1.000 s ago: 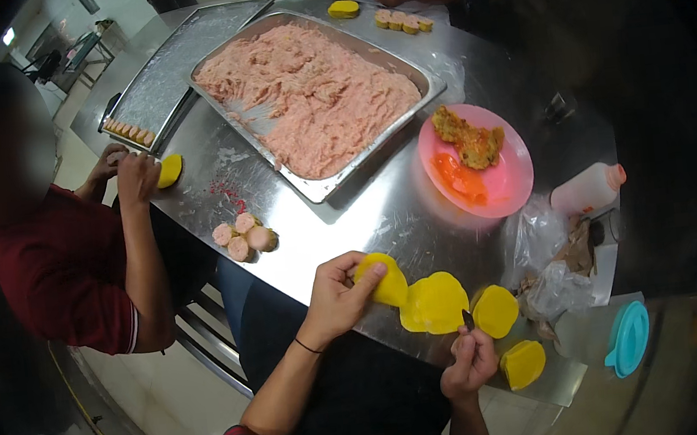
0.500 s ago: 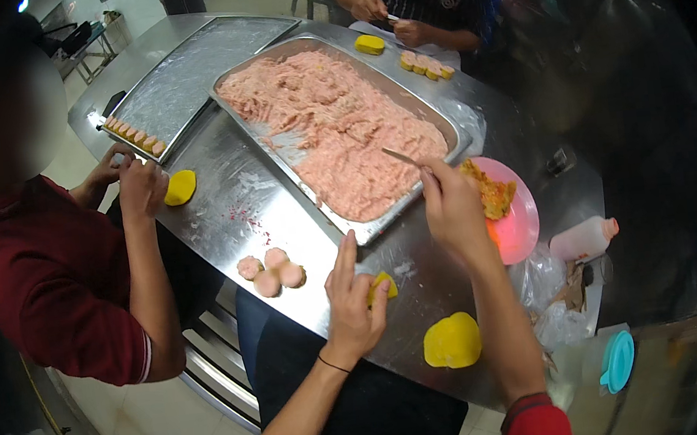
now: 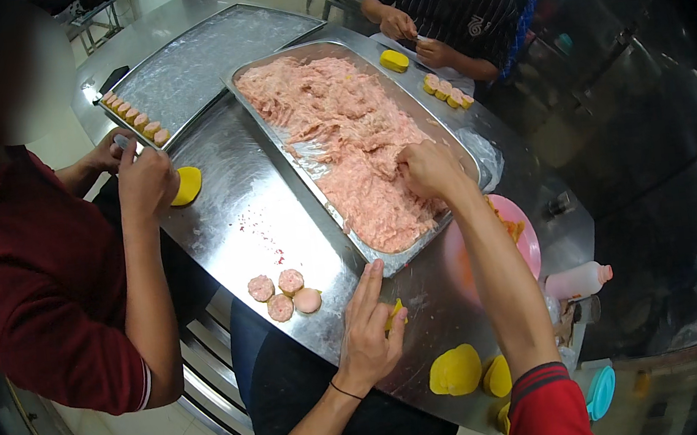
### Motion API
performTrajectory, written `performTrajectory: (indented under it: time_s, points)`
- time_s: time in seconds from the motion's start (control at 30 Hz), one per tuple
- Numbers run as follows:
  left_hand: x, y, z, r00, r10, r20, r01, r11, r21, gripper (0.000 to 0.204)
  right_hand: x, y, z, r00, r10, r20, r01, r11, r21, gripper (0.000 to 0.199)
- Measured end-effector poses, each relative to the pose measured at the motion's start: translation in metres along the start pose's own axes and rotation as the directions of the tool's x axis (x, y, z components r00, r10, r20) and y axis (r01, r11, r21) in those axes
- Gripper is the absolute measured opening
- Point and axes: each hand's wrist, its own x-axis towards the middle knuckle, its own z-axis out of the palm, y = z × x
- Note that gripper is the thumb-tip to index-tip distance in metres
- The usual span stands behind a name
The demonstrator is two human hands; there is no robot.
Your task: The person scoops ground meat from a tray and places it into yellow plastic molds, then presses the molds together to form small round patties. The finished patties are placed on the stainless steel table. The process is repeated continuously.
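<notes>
My left hand [image 3: 369,330] is near the close corner of the meat tray, fingers stretched forward, holding a small yellow dumpling wrapper [image 3: 395,314] against the thumb. My right hand [image 3: 431,170] is curled down at the pink minced meat [image 3: 332,138] on the tray's right side. The thin flat metal spreader it gripped earlier is hidden now by the hand and meat. The meat fills most of a deep metal tray [image 3: 433,115], with bare metal showing partway down its left side. Several filled dumplings [image 3: 280,308] with pink tops sit left of my left hand.
Yellow wrapper stacks [image 3: 455,370] lie near my right forearm. Beyond it are a pink bowl [image 3: 530,251], a bottle [image 3: 576,281] and a teal lid [image 3: 602,393]. Co-workers work at left and far side; a flat tray [image 3: 213,62] with a dumpling row stands far left.
My right hand has moved forward and left from beside the bowl into the meat, taking the spreader out of sight. The left hand keeps the wrapper. The whole view has shifted somewhat.
</notes>
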Motion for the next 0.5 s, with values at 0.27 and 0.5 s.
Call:
performTrajectory:
  time_s: [0.27, 0.5]
  points:
    - [0.001, 0.0, 0.0, 1.0, -0.003, -0.014, 0.003, 1.0, -0.008, 0.014, -0.027, 0.017, -0.016, 0.998, -0.021, -0.059, 0.037, 0.956, 0.292, 0.026]
    - [0.0, 0.001, 0.0, 1.0, -0.015, -0.006, 0.015, 1.0, -0.018, 0.015, -0.032, 0.001, -0.001, 0.989, -0.009, -0.148, 0.04, 0.977, 0.207, 0.025]
